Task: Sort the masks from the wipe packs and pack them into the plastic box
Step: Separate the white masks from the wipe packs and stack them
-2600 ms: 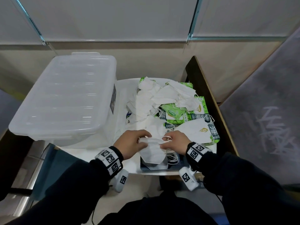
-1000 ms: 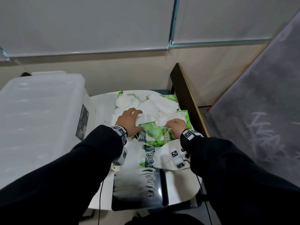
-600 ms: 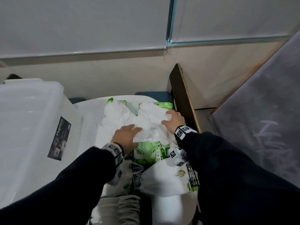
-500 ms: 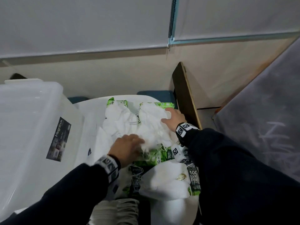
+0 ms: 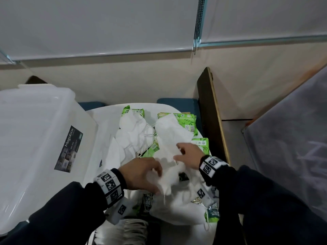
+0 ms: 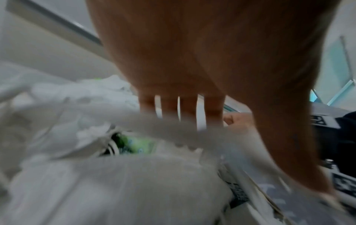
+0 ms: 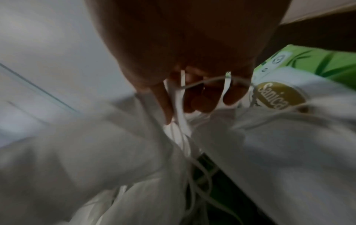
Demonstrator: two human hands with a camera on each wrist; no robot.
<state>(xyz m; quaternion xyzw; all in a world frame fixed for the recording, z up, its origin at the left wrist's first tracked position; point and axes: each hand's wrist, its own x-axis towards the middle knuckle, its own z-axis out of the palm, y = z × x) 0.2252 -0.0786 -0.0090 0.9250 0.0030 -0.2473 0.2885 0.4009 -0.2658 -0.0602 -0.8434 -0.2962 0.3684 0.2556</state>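
Observation:
A heap of white masks lies mixed with green wipe packs on the white table. My left hand grips one white mask between thumb and fingers near the middle of the heap. My right hand holds the same mask's far end, with its ear loops running between the curled fingers. In the blurred left wrist view the fingers lie over the mask's edge. The lidded clear plastic box stands at the left.
A stack of sorted masks lies on a dark tray at the near table edge. More wipe packs lie partly under masks by my right wrist. A dark wooden board borders the table on the right.
Both hands have drawn back from the far side of the heap toward me, pulling a white mask along between them. The head view has tilted slightly.

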